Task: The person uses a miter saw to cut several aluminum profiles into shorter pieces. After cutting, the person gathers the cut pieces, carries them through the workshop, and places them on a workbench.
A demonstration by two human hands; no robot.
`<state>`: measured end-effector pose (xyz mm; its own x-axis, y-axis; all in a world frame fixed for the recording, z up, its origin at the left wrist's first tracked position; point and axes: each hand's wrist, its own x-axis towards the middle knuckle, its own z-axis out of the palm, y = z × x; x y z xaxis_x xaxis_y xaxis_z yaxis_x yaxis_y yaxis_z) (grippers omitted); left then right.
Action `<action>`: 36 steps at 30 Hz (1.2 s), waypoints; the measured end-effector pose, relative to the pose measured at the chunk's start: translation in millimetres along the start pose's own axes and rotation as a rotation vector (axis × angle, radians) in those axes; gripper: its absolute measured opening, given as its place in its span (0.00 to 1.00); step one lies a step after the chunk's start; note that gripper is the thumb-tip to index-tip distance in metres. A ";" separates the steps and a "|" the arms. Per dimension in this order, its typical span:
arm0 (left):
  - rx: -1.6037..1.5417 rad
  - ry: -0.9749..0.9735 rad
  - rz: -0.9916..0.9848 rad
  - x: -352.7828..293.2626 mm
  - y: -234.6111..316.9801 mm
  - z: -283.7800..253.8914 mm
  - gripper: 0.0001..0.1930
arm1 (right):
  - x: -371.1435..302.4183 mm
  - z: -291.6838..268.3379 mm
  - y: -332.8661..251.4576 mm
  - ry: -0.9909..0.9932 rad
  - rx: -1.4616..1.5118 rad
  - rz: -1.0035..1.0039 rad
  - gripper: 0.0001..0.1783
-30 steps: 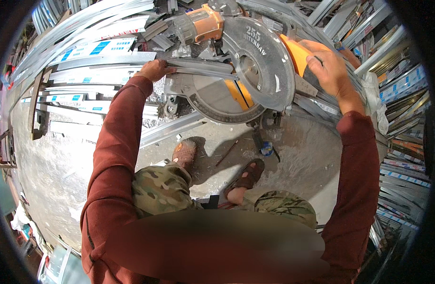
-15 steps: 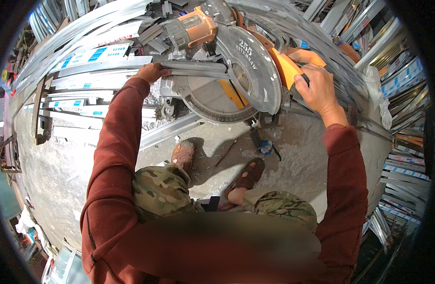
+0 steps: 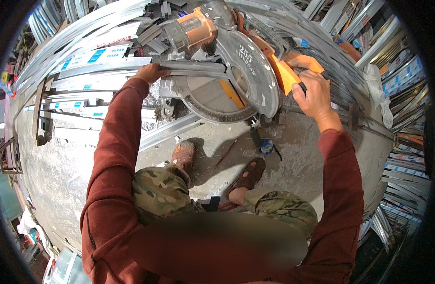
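The left hand (image 3: 150,73) pinches an aluminium profile (image 3: 198,69), apparently steadying it; the right hand (image 3: 313,97) curls round the miter saw handle (image 3: 285,77), seemingly controlling blade height.

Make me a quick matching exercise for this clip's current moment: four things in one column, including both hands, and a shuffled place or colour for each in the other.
Column 1
1. Left hand
2. Right hand
3. Blade guard
4. Trousers

Column 2
A. Camouflage-patterned
B. At the orange handle
C. Dark grey with a curved edge
D. On a grey metal strip

Right pairs: 1-D, 2-B, 3-C, 4-A
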<state>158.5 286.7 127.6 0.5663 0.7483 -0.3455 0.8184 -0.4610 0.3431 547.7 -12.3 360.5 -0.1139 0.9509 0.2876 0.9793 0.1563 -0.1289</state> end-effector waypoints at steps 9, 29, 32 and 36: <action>0.023 0.014 0.007 -4.0 6.5 -5.4 0.30 | -8.0 4.4 0.7 -0.019 -0.011 0.010 0.17; -0.072 -0.019 0.051 4.1 -3.7 4.1 0.28 | -12.0 6.6 2.8 -0.003 -0.005 0.011 0.18; -0.038 0.003 0.105 0.5 -5.6 2.5 0.29 | 8.7 -6.9 1.8 -0.014 -0.051 -0.003 0.19; 0.064 0.078 0.066 -32.4 -31.7 9.7 0.31 | 50.5 -22.6 -1.3 -0.261 -0.051 0.223 0.19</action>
<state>115.1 272.4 119.4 0.6117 0.7492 -0.2539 0.7856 -0.5378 0.3059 544.5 29.4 396.6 0.0711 0.9975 0.0043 0.9913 -0.0702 -0.1114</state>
